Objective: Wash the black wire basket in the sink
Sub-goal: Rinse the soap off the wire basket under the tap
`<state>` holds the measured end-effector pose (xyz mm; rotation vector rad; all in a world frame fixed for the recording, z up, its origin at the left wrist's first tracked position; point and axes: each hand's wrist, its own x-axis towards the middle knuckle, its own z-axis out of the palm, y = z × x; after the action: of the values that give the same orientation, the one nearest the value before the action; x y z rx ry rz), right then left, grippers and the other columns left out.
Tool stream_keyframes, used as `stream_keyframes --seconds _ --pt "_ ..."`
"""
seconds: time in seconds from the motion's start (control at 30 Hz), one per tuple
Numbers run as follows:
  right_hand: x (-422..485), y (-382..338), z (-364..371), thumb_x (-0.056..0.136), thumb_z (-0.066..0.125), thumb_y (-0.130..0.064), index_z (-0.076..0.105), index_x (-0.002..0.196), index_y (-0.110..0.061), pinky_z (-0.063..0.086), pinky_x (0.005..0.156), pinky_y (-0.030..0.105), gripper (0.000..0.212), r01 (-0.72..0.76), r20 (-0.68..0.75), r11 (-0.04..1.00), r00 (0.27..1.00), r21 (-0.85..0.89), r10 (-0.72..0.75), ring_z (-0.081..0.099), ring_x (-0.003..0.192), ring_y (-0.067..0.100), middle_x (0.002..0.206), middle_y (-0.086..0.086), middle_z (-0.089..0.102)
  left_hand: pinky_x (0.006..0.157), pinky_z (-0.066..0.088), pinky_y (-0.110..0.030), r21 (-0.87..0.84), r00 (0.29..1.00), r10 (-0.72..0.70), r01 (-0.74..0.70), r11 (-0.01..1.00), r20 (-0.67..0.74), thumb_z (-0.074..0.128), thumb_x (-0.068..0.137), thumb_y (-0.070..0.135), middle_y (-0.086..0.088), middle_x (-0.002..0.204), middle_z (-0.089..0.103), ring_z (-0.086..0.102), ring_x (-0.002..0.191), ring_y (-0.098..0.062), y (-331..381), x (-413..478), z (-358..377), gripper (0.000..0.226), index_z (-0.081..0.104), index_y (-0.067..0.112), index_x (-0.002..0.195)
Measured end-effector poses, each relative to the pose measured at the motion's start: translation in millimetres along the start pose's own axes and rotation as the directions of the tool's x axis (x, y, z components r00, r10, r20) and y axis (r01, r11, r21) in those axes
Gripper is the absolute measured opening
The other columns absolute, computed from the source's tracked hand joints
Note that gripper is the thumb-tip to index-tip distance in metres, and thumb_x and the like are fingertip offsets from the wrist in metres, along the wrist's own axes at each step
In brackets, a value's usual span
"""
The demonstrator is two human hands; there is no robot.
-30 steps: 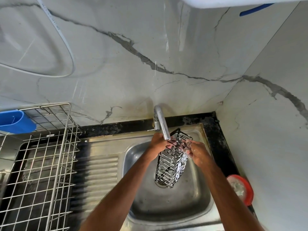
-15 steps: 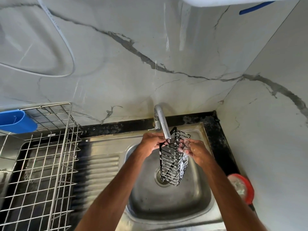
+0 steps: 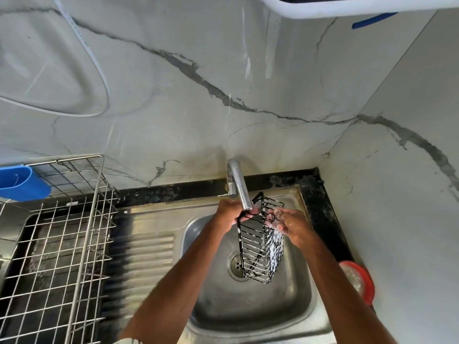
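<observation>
The black wire basket (image 3: 259, 247) hangs upright over the steel sink (image 3: 250, 309), right under the tap spout (image 3: 239, 187). White foam clings to its wires on the right side. My left hand (image 3: 229, 214) grips the basket's upper left rim. My right hand (image 3: 290, 225), soapy, holds the upper right side with its fingers on the wires. The drain (image 3: 236, 264) shows just left of the basket's lower end.
A metal wire dish rack (image 3: 62, 244) stands on the left over the drainboard, with a blue plastic holder (image 3: 22, 183) on its back corner. A red-rimmed round dish (image 3: 360, 281) sits by the right wall. Marble walls close the back and right.
The basket has swung from tilted to nearly vertical and shifted a little right, uncovering the drain. Both hands kept their hold at its top.
</observation>
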<state>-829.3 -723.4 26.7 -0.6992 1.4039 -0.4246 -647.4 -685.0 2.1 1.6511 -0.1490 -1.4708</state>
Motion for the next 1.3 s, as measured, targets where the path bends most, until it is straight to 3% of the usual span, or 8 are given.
stream_keyframes --seconds 0.1,0.27,0.43,0.6,0.8,0.93,1.1,1.3 --pt "1.7 1.1 -7.7 0.096 0.059 0.003 0.069 0.1 0.002 0.04 0.035 0.017 0.011 0.008 0.028 1.0 1.0 -0.003 -0.008 0.063 0.073 0.029 0.088 0.019 0.073 0.06 0.062 -0.029 0.056 0.994 0.001 -0.007 0.998 0.106 0.063 0.101 0.005 -0.02 0.088 0.077 0.078 0.076 -0.03 -8.2 -4.1 -2.2 0.015 0.069 -0.008 0.103" --pt "5.5 5.6 -18.7 0.099 0.057 -0.001 0.069 0.106 0.005 0.039 0.035 0.016 0.015 0.048 0.104 0.998 0.994 -0.05 -0.042 0.066 0.064 0.026 0.083 0.018 0.075 0.093 0.057 -0.035 -0.018 0.895 -0.069 0.086 0.996 0.44 0.04 0.104 -0.009 -0.015 0.12 0.075 0.071 0.114 -0.025 -13.7 -19.2 -16.8 0.034 0.052 -0.013 0.136" --pt "4.2 2.7 -17.3 0.099 0.058 -0.005 0.07 0.106 0.002 0.038 0.036 0.016 0.016 0.077 0.134 0.994 0.989 -0.077 -0.066 0.061 0.059 0.02 0.085 0.018 0.074 0.1 0.053 -0.039 -0.174 0.873 -0.061 0.164 0.971 0.484 0.036 0.102 -0.012 -0.021 0.131 0.068 0.066 0.125 -0.027 -13.3 -16.1 -26.3 0.049 0.028 -0.016 0.15" --pt "-3.8 -6.8 -16.4 0.1 0.055 -0.003 0.071 0.093 -0.01 0.033 0.034 0.014 0.018 0.091 0.143 0.99 0.987 -0.112 -0.074 0.054 0.046 0.007 0.074 0.006 0.076 0.077 0.063 -0.029 -0.141 0.94 -0.101 0.154 0.978 0.325 0.042 0.109 0.008 -0.011 0.1 0.079 0.078 0.083 -0.02 -4.3 -19.9 -2.0 0.029 0.07 0.001 0.114" --pt "-6.2 -7.9 -13.9 0.1 0.057 -0.003 0.07 0.105 -0.004 0.036 0.036 0.016 0.015 0.112 0.189 0.982 0.978 -0.151 -0.082 0.06 0.065 0.025 0.079 0.009 0.076 0.038 0.043 -0.019 -0.019 0.982 -0.11 0.115 0.993 0.154 0.052 0.108 0.032 -0.003 0.063 0.07 0.058 0.046 -0.01 -11.0 -3.2 7.5 0.046 0.074 0.014 0.072" --pt "-10.0 -9.8 -9.3 0.101 0.054 -0.002 0.07 0.102 -0.003 0.036 0.035 0.015 0.016 0.122 0.216 0.981 0.972 -0.15 -0.088 0.071 0.058 0.018 0.082 0.013 0.075 0.036 0.031 -0.018 0.084 0.994 -0.056 0.049 0.995 0.093 0.046 0.109 0.036 0.003 0.054 0.062 0.045 0.044 -0.007 -12.7 -0.9 8.7 0.049 0.065 0.019 0.067" --pt "-2.6 -10.0 -12.5 0.1 0.054 -0.001 0.068 0.108 0.004 0.034 0.032 0.014 0.016 0.126 0.197 0.984 0.975 -0.128 -0.099 0.064 0.063 0.025 0.078 0.014 0.074 0.044 0.044 -0.017 0.027 0.98 0.023 -0.029 0.999 0.198 0.049 0.108 0.019 -0.007 0.069 0.072 0.064 0.057 -0.014 -9.6 -10.3 6.3 0.034 0.073 0.008 0.086" --pt "5.6 -5.3 -12.7 0.098 0.062 -0.007 0.07 0.105 -0.014 0.034 0.037 0.015 0.012 0.173 0.201 0.944 0.973 -0.283 -0.118 0.061 0.05 0.01 0.076 -0.001 0.077 0.088 0.063 -0.042 -0.081 0.9 -0.01 0.05 0.996 0.436 0.046 0.106 -0.001 -0.025 0.116 0.073 0.073 0.109 -0.036 -15.1 -45.5 -28.5 0.031 0.06 -0.007 0.132"
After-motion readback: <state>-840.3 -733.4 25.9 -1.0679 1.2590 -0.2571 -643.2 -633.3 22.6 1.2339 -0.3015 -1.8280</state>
